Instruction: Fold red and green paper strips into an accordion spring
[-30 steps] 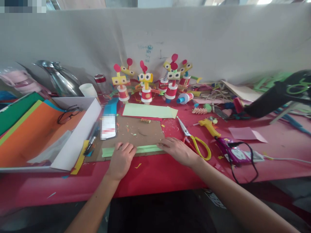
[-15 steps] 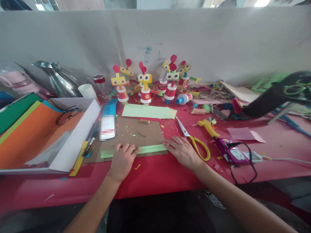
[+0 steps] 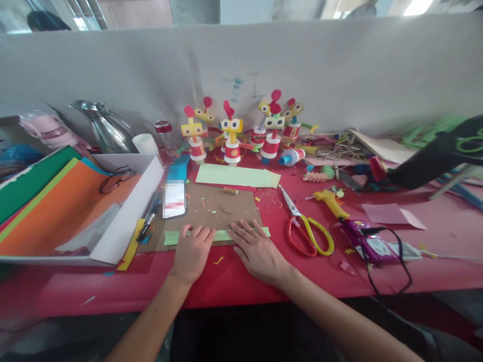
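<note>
Pale green paper forms a long, narrow strip (image 3: pixel 222 235) lying along the near edge of the brown cardboard (image 3: pixel 206 206), under both your hands. Your left hand (image 3: pixel 192 254) curls its fingers over the strip; whether they pinch it cannot be told. Your right hand (image 3: pixel 256 251) grasps nothing, its fingers spread across the strip, probably to keep the thin paper flat and steady. The cardboard, flecked with scraps, likely serves as a firm pad over the red table (image 3: pixel 234 286). On it sits a small pleated paper coil (image 3: pixel 230 191); beyond lies a wider, smooth pale green sheet (image 3: pixel 236 176). To your right, metal-bladed scissors (image 3: pixel 296 213) with red and yellow loops rest within easy reach. Farther back stand paper figures (image 3: pixel 232 151) with cup bodies and pleated arms.
</note>
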The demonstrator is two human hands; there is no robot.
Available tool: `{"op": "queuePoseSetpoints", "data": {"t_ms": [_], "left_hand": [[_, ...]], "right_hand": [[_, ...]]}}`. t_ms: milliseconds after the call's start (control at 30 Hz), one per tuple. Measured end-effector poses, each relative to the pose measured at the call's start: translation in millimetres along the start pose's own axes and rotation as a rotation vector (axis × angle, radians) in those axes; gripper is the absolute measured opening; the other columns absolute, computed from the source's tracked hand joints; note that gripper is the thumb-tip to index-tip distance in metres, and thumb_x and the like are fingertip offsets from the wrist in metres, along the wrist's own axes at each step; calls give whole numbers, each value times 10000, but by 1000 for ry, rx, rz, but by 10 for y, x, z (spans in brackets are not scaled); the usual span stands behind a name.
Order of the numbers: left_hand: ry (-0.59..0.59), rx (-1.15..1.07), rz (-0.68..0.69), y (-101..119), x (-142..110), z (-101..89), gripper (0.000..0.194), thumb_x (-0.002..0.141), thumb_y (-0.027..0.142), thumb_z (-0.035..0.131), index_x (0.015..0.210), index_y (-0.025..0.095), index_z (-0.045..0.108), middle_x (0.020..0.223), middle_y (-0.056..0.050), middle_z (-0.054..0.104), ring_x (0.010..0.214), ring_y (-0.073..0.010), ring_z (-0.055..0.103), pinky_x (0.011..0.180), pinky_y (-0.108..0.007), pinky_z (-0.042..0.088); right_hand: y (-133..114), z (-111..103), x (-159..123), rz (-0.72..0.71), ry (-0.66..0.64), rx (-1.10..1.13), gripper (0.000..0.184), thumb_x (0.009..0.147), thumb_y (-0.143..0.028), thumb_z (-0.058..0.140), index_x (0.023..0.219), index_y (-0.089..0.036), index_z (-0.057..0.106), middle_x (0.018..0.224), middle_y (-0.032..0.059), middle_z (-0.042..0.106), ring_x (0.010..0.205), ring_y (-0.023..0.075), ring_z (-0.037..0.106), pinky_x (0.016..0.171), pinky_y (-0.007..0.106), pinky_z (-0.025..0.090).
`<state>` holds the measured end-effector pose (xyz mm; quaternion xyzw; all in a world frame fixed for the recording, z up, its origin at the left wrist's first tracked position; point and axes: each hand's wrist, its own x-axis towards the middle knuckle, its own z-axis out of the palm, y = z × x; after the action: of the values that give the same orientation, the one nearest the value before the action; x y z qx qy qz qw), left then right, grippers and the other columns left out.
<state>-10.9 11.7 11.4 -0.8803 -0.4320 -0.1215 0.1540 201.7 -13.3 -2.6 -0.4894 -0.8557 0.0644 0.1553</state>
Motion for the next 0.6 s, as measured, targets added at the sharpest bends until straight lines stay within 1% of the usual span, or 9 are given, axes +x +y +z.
{"op": "queuePoseSetpoints", "data": {"t_ms": [100, 233, 333, 467, 600], "left_hand": [[15, -19, -49, -128, -102, -27, 278, 882, 85, 459, 1029, 176, 677, 940, -72, 710, 888, -221, 609, 836, -428, 390], [50, -27, -55, -362, -305, -40, 331, 878, 71, 438, 1047, 208, 687, 1035, -70, 725, 934, -232, 633, 839, -436, 404], [77, -37, -72, -494, -458, -33, 383, 877, 58, 398, 1064, 222, 689, 1092, -68, 717, 959, -228, 648, 838, -428, 421], [70, -38, -130, -566, -610, -7, 442, 834, 8, 370, 1098, 183, 678, 1148, -83, 695, 1010, -222, 650, 856, -414, 438], [85, 15, -265, -573, -711, 48, 483, 765, -21, 382, 1086, 171, 689, 1142, -96, 695, 1006, -237, 659, 853, -409, 464]], "right_hand": [[18, 6, -13, 0, 6, 13, 434, 983, -295, 335, 1407, -242, 415, 1473, 1, 411, 1390, 245, 315, 1155, 518, 225], [12, 12, -7, -5, 28, 10, 428, 977, -289, 363, 1396, -242, 432, 1460, 27, 430, 1388, 239, 323, 1150, 521, 243], [11, 19, -5, -7, 34, 5, 426, 975, -284, 369, 1393, -239, 437, 1453, 34, 439, 1386, 239, 328, 1146, 520, 254], [13, 24, -8, -10, 39, -2, 427, 973, -278, 377, 1394, -239, 435, 1448, 37, 446, 1385, 241, 330, 1145, 523, 255], [12, 38, -12, -14, 46, -7, 429, 974, -279, 372, 1396, -228, 434, 1452, 38, 441, 1386, 244, 327, 1148, 524, 252]]}}
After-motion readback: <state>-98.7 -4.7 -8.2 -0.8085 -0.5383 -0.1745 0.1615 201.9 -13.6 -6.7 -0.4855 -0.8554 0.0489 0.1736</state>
